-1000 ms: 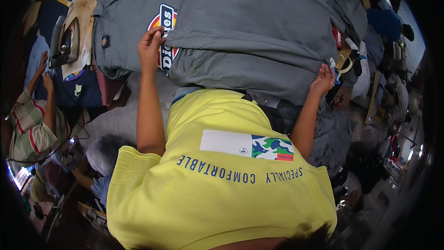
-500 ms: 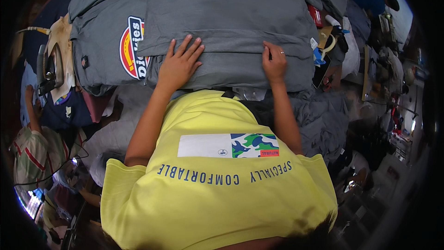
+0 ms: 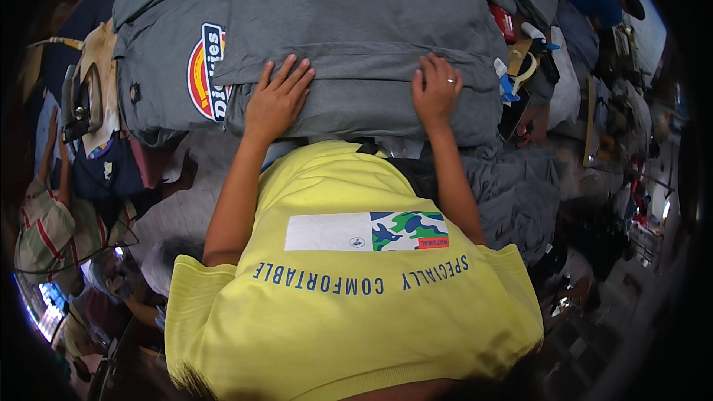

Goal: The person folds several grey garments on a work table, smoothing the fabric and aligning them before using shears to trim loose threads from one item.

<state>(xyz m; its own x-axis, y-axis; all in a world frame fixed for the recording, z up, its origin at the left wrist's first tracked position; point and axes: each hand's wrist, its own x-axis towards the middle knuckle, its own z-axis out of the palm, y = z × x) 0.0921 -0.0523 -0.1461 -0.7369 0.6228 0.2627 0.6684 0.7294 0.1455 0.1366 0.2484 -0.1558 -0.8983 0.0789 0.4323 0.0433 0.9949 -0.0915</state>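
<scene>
Both hands lie flat on a folded grey garment [image 3: 356, 67] that covers the upper middle of the head view, from ten to one o'clock.

Left hand [image 3: 276, 100]: palm down, fingers spread wide, resting on the near fold of the cloth. No grip on anything; the open palm presses the layer flat, it seems, so the fold keeps its line.

Right hand [image 3: 437, 93]: also palm down, fingers loosely together and pointing away from the body, a ring on one finger. It pinches nothing and weighs on the same fold further to three o'clock. With the hands well apart, the fold is pinned at two places.

At nine o'clock of the left hand, a round red-and-yellow printed badge [image 3: 206, 70] shows on a second grey garment lying partly under the first. The tabletop itself is hidden by cloth.

At nine o'clock of the frame, an iron [image 3: 78, 100] sits on a tan cloth, well apart from the hands. At two o'clock of the right hand, small clutter, blue and red bits [image 3: 509, 85], too small to name. More grey fabric [image 3: 512, 193] hangs in a heap at four o'clock. The person wears a yellow shirt [image 3: 349, 304].
</scene>
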